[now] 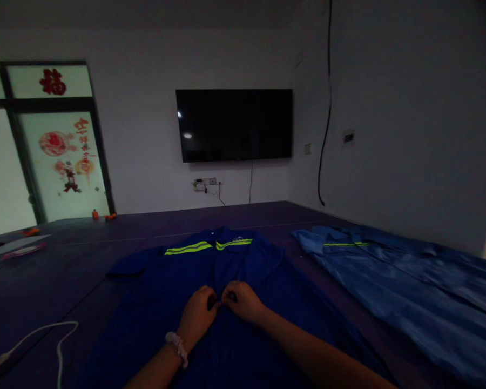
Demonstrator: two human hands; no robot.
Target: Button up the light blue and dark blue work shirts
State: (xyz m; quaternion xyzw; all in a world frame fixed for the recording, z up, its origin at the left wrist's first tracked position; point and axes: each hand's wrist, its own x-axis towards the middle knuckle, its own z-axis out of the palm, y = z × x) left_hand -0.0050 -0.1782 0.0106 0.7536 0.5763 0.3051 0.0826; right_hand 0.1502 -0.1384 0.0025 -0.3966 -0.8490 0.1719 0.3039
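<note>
Both hands pinched at the shirt front

Far left, a white cable (59, 354) curled on the purple surface (36, 292). Beyond it stood a glass door (32, 167) with red decorations, small orange objects (95, 214) near its foot.

Center: the dark blue work shirt (178, 278) lay spread in front of you, collar at the far end, the near end running out under your forearms. One sleeve reached out to the left. Yellow-green reflective strips (188, 248) crossed the chest on both sides of the front.

Your left hand (198, 313), scrunchie (175, 342) at the wrist, came in from the lower left, thumb and fingertips pressed together on the shirt's front line. Your right hand (246, 303) met it from the right, likewise pinching. You had the fingertips nearly touching; too dark to tell whether they gripped cloth alone or a button as well.

Key relation: the shirt's long axis ran straight away from you, its front line passing right between your hands. Neither hand was clearly nearer; the collar lay directly beyond the fingers.

Behind, a television (235, 127) hung on the wall. Far right, apart from the shirt, lay a lighter blue garment (409, 286), one thin yellow-green strip showing.
</note>
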